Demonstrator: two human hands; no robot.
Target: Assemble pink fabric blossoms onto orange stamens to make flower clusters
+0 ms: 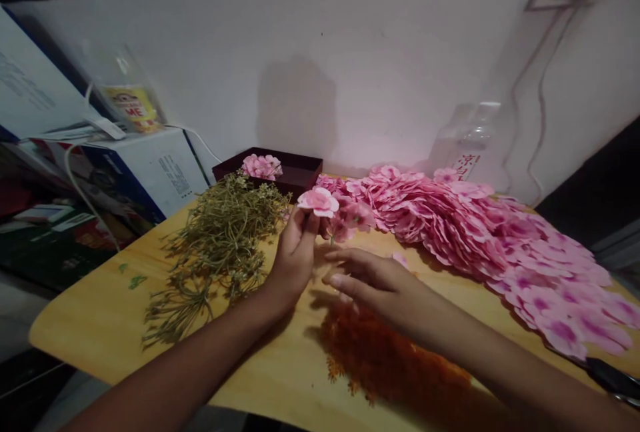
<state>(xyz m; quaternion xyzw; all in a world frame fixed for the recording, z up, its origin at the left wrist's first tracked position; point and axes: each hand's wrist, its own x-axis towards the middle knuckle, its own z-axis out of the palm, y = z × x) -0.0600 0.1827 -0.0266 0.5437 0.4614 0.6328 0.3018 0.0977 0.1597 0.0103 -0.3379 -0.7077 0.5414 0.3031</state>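
Observation:
My left hand point(295, 255) is closed with thumb and fingers pinching a pink artificial flower point(319, 202). More pink blossoms point(353, 219) hang just right of it, partly behind my fingers. Below them my right hand point(367, 279) reaches in from the right, its thumb and forefinger apart with no clear object between them. A bundle of green artificial stems point(220, 239) with small branching tips lies left of my left hand. Under my right hand and forearm spreads a heap of orange, bristly pieces point(380, 352). A long pile of pink fabric petals point(450, 225) runs along the right side.
A dark box point(305, 169) holding a pink flower cluster point(263, 167) stands at the table's back edge by the wall. A clear bottle point(473, 142) is behind the petals. Black-handled scissors point(613, 379) lie at the right. Cartons point(150, 172) border the wooden table point(90, 312) on the left.

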